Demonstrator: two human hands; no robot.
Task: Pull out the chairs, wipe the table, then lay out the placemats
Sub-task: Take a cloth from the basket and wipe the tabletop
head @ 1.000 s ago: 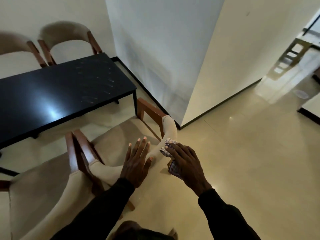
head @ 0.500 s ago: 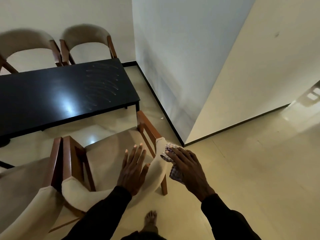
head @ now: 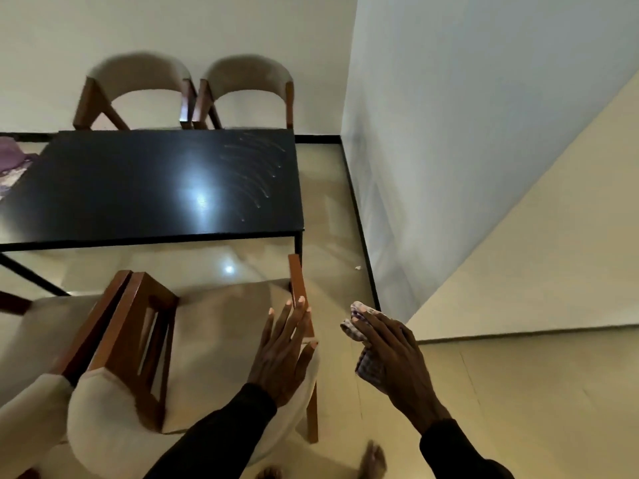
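left hand (head: 281, 357): ours, fingers spread flat on near chair (head: 193, 357) backrest
right hand (head: 390, 354): ours, clenched round checked cloth (head: 356, 326), just right of chair
counter (head: 138, 188): black, beyond chair, wipe streaks at right end

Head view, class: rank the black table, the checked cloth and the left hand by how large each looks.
1. black table, clearly largest.
2. left hand, though nearness to the camera enlarges it.
3. checked cloth, smallest, partly hidden inside the right hand.
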